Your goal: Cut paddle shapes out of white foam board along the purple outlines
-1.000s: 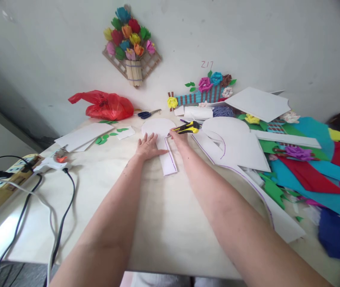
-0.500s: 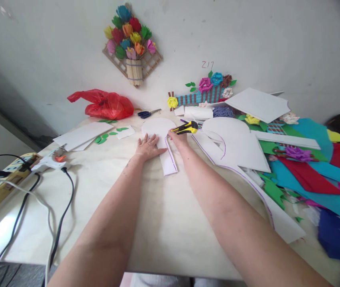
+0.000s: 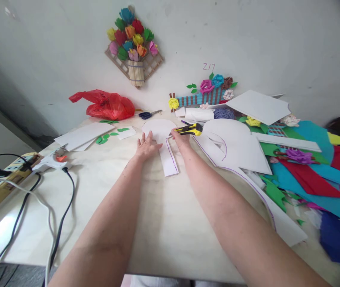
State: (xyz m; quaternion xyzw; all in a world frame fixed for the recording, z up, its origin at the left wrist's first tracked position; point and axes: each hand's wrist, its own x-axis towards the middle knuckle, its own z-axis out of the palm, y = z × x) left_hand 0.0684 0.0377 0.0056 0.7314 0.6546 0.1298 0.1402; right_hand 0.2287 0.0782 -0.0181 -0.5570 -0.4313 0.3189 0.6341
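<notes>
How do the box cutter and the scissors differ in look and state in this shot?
The box cutter has a yellow and black body; the scissors have dark blue handles.
The box cutter is in the right hand, while the scissors lie untouched on the table.
The box cutter has one straight body; the scissors have a pair of looped handles.
Both are cutting tools.

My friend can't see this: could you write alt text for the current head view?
A person's right hand grips a yellow utility knife at a purple-marked white cutout; the left hand lies spread at its left edge. Scissors and a red plastic bag lie behind.
</notes>
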